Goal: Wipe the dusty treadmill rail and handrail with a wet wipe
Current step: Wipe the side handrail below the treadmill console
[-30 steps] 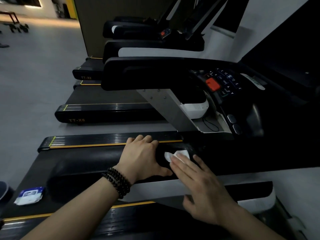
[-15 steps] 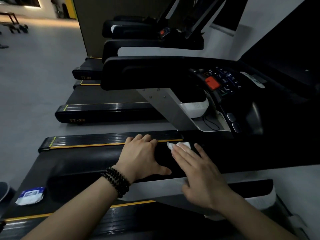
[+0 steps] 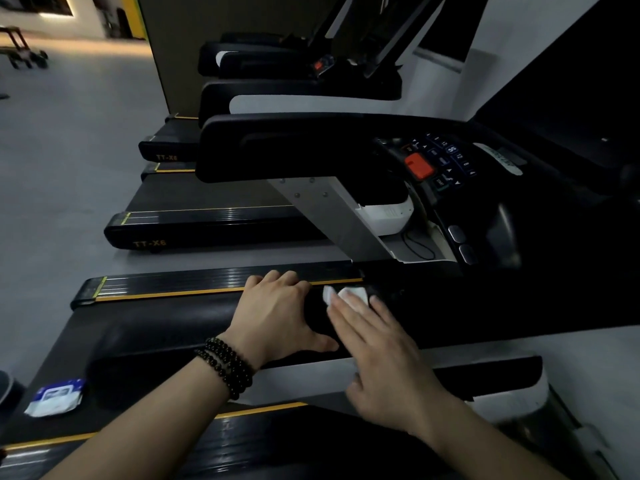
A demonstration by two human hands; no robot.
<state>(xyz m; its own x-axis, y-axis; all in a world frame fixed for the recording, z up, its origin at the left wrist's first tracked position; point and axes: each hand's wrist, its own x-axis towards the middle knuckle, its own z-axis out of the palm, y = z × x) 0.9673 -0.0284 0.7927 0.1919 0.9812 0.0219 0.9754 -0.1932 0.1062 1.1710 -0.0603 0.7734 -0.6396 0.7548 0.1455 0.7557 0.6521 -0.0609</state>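
The near black handrail [image 3: 166,337] of the treadmill runs across the lower middle of the view. My left hand [image 3: 277,313] grips it from above, fingers curled over its far side and thumb on the near side. My right hand [image 3: 384,355] lies flat with straight fingers and presses a white wet wipe [image 3: 349,294] onto the handrail just right of my left hand. Only the far edge of the wipe shows beyond my fingertips. The side rail [image 3: 173,289] with its yellow stripe lies beyond the handrail.
A blue and white wipe pack [image 3: 55,398] lies on the treadmill deck at lower left. The console [image 3: 436,164] with a red stop button sits at upper right. The far handrail [image 3: 294,147] and more treadmills stand behind. Grey floor [image 3: 62,168] spreads to the left.
My right hand has slid the wipe forward and to the right along the handrail. My left hand has kept its grip in the same place.
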